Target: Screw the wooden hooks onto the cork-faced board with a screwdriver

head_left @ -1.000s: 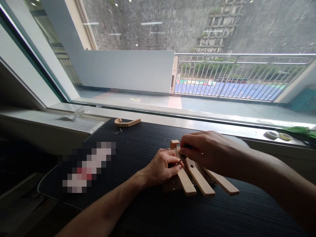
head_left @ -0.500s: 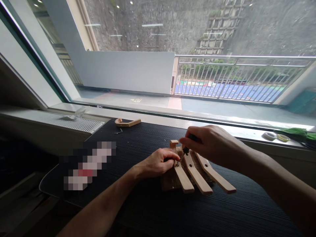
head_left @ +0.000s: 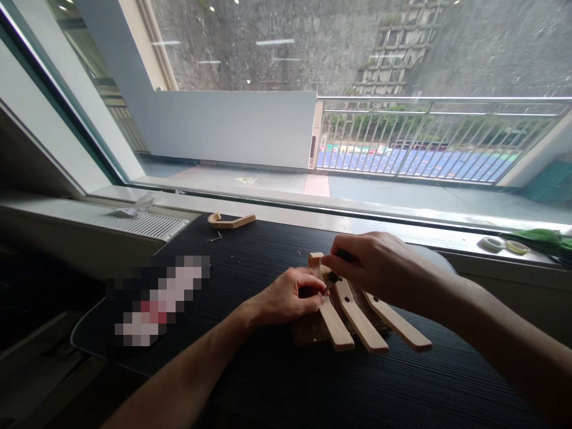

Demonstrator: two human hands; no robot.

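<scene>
My right hand (head_left: 379,262) is wrapped round the dark handle of a screwdriver (head_left: 333,277), its shaft slanting down to the leftmost wooden hook (head_left: 336,328). My left hand (head_left: 286,295) rests on that hook, thumb and forefinger pinched together at the screwdriver's tip. What sits between those fingertips is hidden. Alongside lie a middle wooden hook (head_left: 364,328) and a right wooden hook (head_left: 404,326), each with a dark hole showing. All three lie across a brown wooden board (head_left: 309,333), their straight ends pointing towards me.
A loose wooden hook (head_left: 236,222) lies at the table's far edge, with small metal screws (head_left: 216,236) near it. A blurred-out patch (head_left: 165,298) covers something on the left of the black table (head_left: 250,381). Tape rolls (head_left: 491,243) sit on the windowsill.
My left thumb and forefinger have closed round the screwdriver's tip, covering the screw seen there before. My right hand has turned and shifted slightly lower. The hooks have slid slightly right.
</scene>
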